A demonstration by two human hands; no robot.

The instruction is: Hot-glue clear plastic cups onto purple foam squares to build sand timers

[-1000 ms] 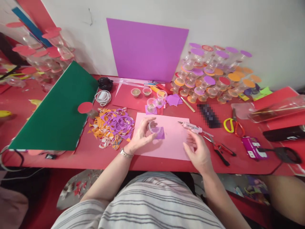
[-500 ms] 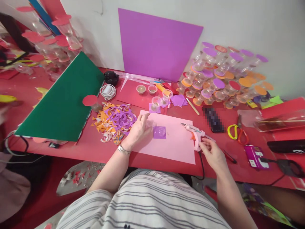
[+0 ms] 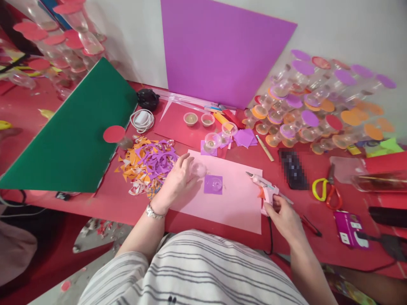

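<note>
My left hand (image 3: 180, 178) is closed on a small clear plastic cup (image 3: 199, 169), tilted a little above the pink sheet (image 3: 235, 203); the fingers partly hide it. Just to its right, a purple square (image 3: 210, 188) lies on the sheet with a clear round shape on it, perhaps a glue ring. My right hand (image 3: 284, 214) grips the handle of a pale pink hot glue gun (image 3: 266, 188) at the sheet's right edge. The gun's nozzle points left and away from me, and its cord drops over the table edge.
Orange and purple scraps (image 3: 152, 161) are heaped on the left beside a green board (image 3: 79, 135). Clear cups (image 3: 212, 140) stand behind the sheet. Hourglass-shaped cup pieces (image 3: 305, 101) are stacked back right. A phone (image 3: 292, 169) and scissors (image 3: 327, 190) lie at right.
The head view has shifted slightly closer. My left hand has drawn the clear cup a little left, away from the purple square. My right hand stays at the glue gun.
</note>
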